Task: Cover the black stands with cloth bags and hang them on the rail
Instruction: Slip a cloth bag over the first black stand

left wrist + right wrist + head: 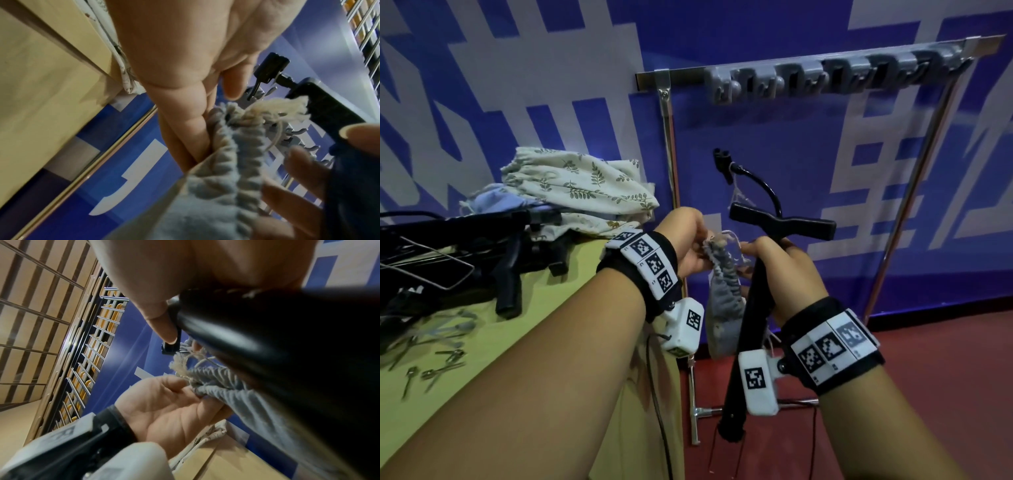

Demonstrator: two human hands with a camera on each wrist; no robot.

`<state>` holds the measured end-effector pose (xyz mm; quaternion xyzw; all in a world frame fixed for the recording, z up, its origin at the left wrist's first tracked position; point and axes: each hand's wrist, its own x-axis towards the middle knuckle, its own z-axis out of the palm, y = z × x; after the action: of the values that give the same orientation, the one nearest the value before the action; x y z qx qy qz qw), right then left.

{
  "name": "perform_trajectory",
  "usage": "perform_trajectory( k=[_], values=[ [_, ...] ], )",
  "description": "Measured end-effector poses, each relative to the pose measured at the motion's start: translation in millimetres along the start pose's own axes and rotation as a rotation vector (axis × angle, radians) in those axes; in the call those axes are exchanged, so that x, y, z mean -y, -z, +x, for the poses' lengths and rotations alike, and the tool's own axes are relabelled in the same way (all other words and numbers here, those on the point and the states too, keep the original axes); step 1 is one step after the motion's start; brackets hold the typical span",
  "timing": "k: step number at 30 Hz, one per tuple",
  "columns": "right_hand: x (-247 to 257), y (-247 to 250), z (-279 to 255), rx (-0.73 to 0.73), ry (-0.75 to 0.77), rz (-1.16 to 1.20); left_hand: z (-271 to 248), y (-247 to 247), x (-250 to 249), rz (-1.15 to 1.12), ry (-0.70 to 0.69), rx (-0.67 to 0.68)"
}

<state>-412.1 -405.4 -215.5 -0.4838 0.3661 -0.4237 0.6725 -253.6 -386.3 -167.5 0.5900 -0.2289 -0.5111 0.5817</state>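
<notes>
One black stand (750, 308) gripped by right hand (787, 270), one grey cloth bag (722, 301) pinched by left hand (688, 246)

Back wall (756, 137): blue banner with large pale block shapes, running the full width of the head view. Floor (945, 394): dark red, meeting the banner at its base; table (500, 342) at left with yellow-green top, its tan side panel seen in the left wrist view. Right wrist view: slatted tan ceiling (30, 305) and gridded panel with orange inserts (86, 369); lighting dim overall.
</notes>
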Motion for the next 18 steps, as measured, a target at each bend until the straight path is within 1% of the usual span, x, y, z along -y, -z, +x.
perform_trajectory(
  k=[1,2,4,5,9,11,14,16,18],
  values=[
    [-2,-1,1,-0.008,0.002,-0.008,-2,0,0,0.0,-0.006,0.041],
    [-3,-2,1,-0.009,0.007,-0.011,-4,-1,1,0.052,-0.028,0.093],
    [-5,-4,1,-0.003,0.015,-0.012,-3,-2,6,0.256,-0.084,0.17],
    [-4,-6,-1,0.003,0.015,-0.006,-1,-1,9,0.37,-0.119,0.175],
    [-1,-7,-6,0.002,0.003,0.033,6,6,18,0.576,-0.205,0.101],
    [-1,-4,-5,-0.031,0.017,0.018,9,9,17,0.615,-0.233,0.059],
    [-3,5,-2,-0.088,0.082,-0.072,11,12,12,0.669,-0.286,-0.034],
    [-3,9,-2,-0.099,0.118,-0.118,10,12,9,0.634,-0.285,-0.056],
    [-1,12,-3,-0.092,0.119,-0.136,9,10,8,0.533,-0.253,-0.047]
  ],
)
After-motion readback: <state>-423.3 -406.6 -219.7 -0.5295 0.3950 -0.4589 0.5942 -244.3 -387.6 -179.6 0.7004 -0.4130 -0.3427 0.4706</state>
